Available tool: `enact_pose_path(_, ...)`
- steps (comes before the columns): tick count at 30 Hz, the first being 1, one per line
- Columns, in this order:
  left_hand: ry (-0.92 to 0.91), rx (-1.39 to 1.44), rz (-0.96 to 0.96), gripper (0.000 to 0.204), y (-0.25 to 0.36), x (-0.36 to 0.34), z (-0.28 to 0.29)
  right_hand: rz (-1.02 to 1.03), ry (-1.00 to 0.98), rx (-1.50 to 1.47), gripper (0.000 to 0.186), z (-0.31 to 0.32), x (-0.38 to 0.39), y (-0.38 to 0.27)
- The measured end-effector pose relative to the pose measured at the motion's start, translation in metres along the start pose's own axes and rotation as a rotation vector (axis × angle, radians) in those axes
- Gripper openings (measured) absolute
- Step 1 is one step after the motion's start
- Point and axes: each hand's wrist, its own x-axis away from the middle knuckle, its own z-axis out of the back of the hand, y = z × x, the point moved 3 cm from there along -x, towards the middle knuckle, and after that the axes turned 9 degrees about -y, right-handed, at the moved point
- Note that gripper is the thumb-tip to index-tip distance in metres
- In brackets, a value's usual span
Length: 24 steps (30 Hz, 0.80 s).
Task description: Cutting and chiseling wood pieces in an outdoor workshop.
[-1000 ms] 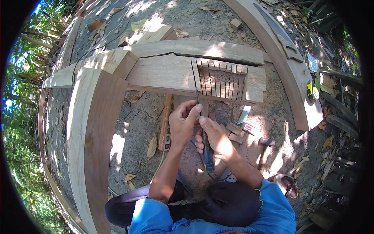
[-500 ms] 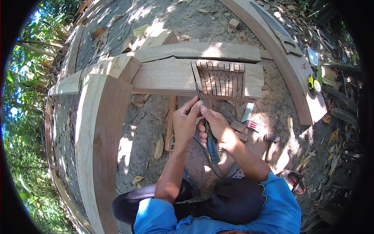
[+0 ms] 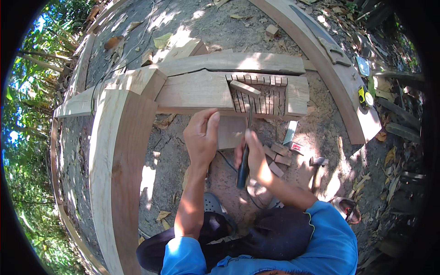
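Observation:
My right hand (image 3: pixel 250 151) grips a chisel (image 3: pixel 242 170) by its dark handle. Its narrow steel shaft reaches up to a notch (image 3: pixel 270 98) in a wooden beam (image 3: pixel 195 91). The notch holds several thin upright slats with dark saw cuts between them. A loose strip of wood (image 3: pixel 245 88) lies slanted across the notch's left part, just beyond the chisel's tip; whether they touch I cannot tell. My left hand (image 3: pixel 201 133) is held just nearer than the beam's front edge, fingers curled in and thumb alongside, with nothing visible in it.
A thick post (image 3: pixel 130 174) stands at left, joined to the beam. Small wood blocks (image 3: pixel 279 153) and a hammer (image 3: pixel 317 172) lie on the ground at right. Farther right, a long timber (image 3: pixel 327 73) carries a hand saw (image 3: pixel 337 52) and a yellow tape measure (image 3: pixel 365 97).
A strip of wood at the notch's left end has come loose and tipped across it. My left hand has left the chisel and moved left. The chisel's tip has shifted right.

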Motion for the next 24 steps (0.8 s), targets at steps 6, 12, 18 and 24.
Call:
enact_pose_path(6,-0.159,-0.890,-0.591,0.037,0.030,-0.060,-0.053,-0.135,-0.017,0.252,0.031,0.026,0.061,0.013)
enact_pose_path(12,-0.761,-0.937,-0.503,0.038,0.014,0.026,-0.076,0.344,0.153,0.053,0.030,0.064,0.086,-0.055)
enact_pose_path(18,-0.701,-0.768,-0.656,0.064,0.039,0.078,-0.063,0.170,0.131,-0.173,0.021,0.080,0.086,-0.066)
enact_pose_path(24,-0.698,-0.538,-1.158,0.038,0.080,0.084,-0.086,-0.132,-0.035,-0.197,0.034,0.074,0.094,-0.048)
